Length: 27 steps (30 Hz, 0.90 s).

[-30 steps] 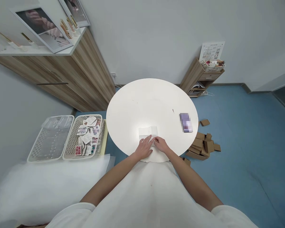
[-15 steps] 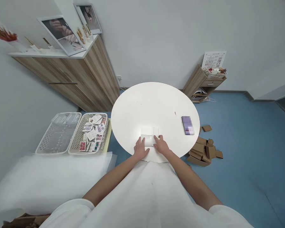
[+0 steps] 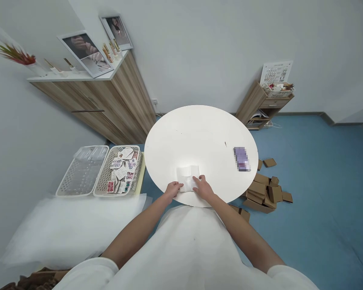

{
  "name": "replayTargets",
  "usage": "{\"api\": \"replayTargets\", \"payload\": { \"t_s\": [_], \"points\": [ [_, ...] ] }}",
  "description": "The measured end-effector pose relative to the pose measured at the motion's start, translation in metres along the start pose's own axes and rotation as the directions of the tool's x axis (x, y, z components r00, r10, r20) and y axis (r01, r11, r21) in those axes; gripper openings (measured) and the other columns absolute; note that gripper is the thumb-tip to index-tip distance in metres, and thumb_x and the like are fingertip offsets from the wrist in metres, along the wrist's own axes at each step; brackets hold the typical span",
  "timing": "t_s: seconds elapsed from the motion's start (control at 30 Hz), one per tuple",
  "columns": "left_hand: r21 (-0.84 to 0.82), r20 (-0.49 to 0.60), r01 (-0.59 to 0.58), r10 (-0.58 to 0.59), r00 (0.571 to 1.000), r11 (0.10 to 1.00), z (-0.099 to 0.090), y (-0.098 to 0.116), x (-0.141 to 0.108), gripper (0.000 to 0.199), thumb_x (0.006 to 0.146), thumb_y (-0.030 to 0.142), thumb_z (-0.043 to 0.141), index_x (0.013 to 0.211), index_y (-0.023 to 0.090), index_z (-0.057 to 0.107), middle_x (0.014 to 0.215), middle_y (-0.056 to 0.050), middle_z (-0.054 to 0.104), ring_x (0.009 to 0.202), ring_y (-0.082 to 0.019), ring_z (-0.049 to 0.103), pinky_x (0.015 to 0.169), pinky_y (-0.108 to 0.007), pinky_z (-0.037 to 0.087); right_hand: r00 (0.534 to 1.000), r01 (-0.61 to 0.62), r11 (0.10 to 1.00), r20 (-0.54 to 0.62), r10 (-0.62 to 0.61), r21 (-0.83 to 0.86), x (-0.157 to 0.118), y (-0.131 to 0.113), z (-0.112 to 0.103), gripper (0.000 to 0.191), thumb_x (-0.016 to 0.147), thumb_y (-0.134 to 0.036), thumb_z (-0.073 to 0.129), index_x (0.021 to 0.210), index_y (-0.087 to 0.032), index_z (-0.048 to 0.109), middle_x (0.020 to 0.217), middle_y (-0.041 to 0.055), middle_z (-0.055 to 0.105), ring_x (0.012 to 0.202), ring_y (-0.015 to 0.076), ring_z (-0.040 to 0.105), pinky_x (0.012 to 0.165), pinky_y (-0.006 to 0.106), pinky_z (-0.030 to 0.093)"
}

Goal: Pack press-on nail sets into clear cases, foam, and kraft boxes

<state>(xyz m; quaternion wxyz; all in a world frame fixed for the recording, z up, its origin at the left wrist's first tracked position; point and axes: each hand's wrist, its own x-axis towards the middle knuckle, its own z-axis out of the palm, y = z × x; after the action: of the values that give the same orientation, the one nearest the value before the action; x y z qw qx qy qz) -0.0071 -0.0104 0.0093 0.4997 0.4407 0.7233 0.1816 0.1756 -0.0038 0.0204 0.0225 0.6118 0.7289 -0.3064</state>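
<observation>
A small white wrapping sheet [image 3: 186, 172] lies near the front edge of the round white table [image 3: 199, 129], with a flat, pale shape in its middle that I cannot make out. At the sheet's lower left edge, my left hand [image 3: 171, 190] is closed, its thumb and fingertips pinching the border. My right hand [image 3: 203, 188] rests on the sheet's right side with thumb and forefinger apart, fingertips touching the surface.
A purple blurred pack [image 3: 241, 158] lies at the table's right. Left of the table stand a white basket of nail-set cards [image 3: 121, 171], a basket of clear plastic boxes [image 3: 83, 171] and white sheeting [image 3: 78, 225]. Cardboard boxes [image 3: 261, 193] are on the floor at right.
My left hand has moved left and off the sheet's middle to its lower left edge. The right hand stays on the right side. The view has shifted slightly.
</observation>
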Motion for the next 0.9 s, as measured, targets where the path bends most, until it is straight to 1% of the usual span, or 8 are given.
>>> {"api": "replayTargets", "payload": {
  "t_s": [0.13, 0.33, 0.4, 0.47, 0.57, 0.67, 0.8, 0.9],
  "points": [
    [0.100, 0.068, -0.109, 0.102, 0.992, 0.989, 0.007, 0.017, 0.003, 0.010, 0.069, 0.026, 0.051, 0.064, 0.018, 0.049, 0.060, 0.002, 0.051, 0.054, -0.010, 0.048, 0.048, -0.021, 0.035, 1.000, -0.014, 0.999, 0.000, 0.014, 0.049, 0.004, -0.002, 0.002, 0.056, 0.075, -0.026, 0.053, 0.128, -0.027, 0.032, 0.108, 0.0089, 0.041, 0.083, 0.0187, 0.054, 0.068, 0.027, 0.040],
    [0.250, 0.113, -0.225, 0.203, 0.973, 0.942, 0.034, 0.036, 0.010, 0.007, 0.064, 0.016, 0.051, 0.058, 0.018, 0.048, 0.059, 0.001, 0.052, 0.059, -0.014, 0.050, 0.052, -0.024, 0.036, 1.000, -0.004, 0.983, -0.002, 0.004, 0.184, 0.009, -0.002, 0.004, 0.056, 0.072, -0.020, 0.054, 0.124, -0.022, 0.038, 0.102, 0.0078, 0.050, 0.090, 0.0196, 0.051, 0.073, 0.028, 0.038],
    [0.275, 0.131, -0.254, 0.226, 0.965, 0.927, 0.039, 0.037, 0.009, 0.005, 0.067, 0.017, 0.050, 0.062, 0.018, 0.050, 0.062, 0.000, 0.055, 0.062, -0.015, 0.052, 0.054, -0.025, 0.038, 1.000, 0.004, 0.976, 0.007, -0.006, 0.217, 0.009, 0.001, 0.002, 0.057, 0.069, -0.021, 0.056, 0.124, -0.021, 0.039, 0.099, 0.0063, 0.053, 0.088, 0.0179, 0.051, 0.072, 0.026, 0.039],
    [0.280, 0.158, -0.286, 0.250, 0.955, 0.916, 0.040, 0.036, 0.007, 0.009, 0.072, 0.021, 0.045, 0.067, 0.018, 0.053, 0.067, -0.002, 0.058, 0.066, -0.016, 0.054, 0.057, -0.026, 0.040, 1.000, -0.009, 0.946, 0.018, 0.004, 0.324, 0.009, 0.004, -0.002, 0.056, 0.069, -0.024, 0.055, 0.123, -0.020, 0.040, 0.094, 0.0047, 0.055, 0.083, 0.0160, 0.052, 0.070, 0.025, 0.040],
    [0.268, 0.186, -0.329, 0.287, 0.940, 0.905, 0.040, 0.032, 0.000, 0.021, 0.079, 0.022, 0.035, 0.078, 0.019, 0.056, 0.082, -0.003, 0.061, 0.077, -0.016, 0.056, 0.066, -0.027, 0.044, 0.998, -0.054, 0.877, 0.014, 0.054, 0.477, 0.013, 0.008, -0.007, 0.041, 0.076, -0.026, 0.044, 0.117, -0.022, 0.046, 0.089, 0.0022, 0.058, 0.078, 0.0136, 0.054, 0.069, 0.024, 0.041],
    [0.288, 0.197, -0.393, 0.348, 0.917, 0.873, 0.039, 0.026, -0.007, 0.025, 0.079, 0.019, 0.036, 0.092, 0.019, 0.057, 0.093, -0.004, 0.059, 0.088, -0.017, 0.055, 0.076, -0.029, 0.043, 0.995, -0.091, 0.877, -0.001, 0.103, 0.471, 0.020, 0.007, -0.006, 0.033, 0.079, -0.028, 0.038, 0.109, -0.023, 0.050, 0.079, 0.0004, 0.058, 0.072, 0.0137, 0.054, 0.065, 0.024, 0.040],
    [0.343, 0.255, -0.548, 0.486, 0.836, 0.763, 0.036, 0.015, -0.014, 0.029, 0.081, 0.026, 0.039, 0.105, 0.021, 0.054, 0.095, -0.005, 0.054, 0.087, -0.017, 0.053, 0.075, -0.030, 0.045, 0.988, -0.128, 0.895, -0.019, 0.150, 0.428, 0.026, 0.005, 0.001, 0.032, 0.076, -0.026, 0.044, 0.108, -0.023, 0.047, 0.066, -0.0015, 0.053, 0.064, 0.0146, 0.052, 0.060, 0.025, 0.037],
    [0.418, 0.171, -0.565, 0.549, 0.818, 0.712, 0.033, 0.012, -0.012, 0.029, 0.081, 0.030, 0.041, 0.106, 0.021, 0.052, 0.100, -0.006, 0.050, 0.093, -0.019, 0.049, 0.081, -0.033, 0.042, 0.990, -0.118, 0.900, -0.020, 0.139, 0.419, 0.027, 0.005, 0.003, 0.030, 0.076, -0.024, 0.045, 0.106, -0.024, 0.047, 0.064, -0.0028, 0.050, 0.063, 0.0138, 0.050, 0.059, 0.023, 0.037]
  ]
}}
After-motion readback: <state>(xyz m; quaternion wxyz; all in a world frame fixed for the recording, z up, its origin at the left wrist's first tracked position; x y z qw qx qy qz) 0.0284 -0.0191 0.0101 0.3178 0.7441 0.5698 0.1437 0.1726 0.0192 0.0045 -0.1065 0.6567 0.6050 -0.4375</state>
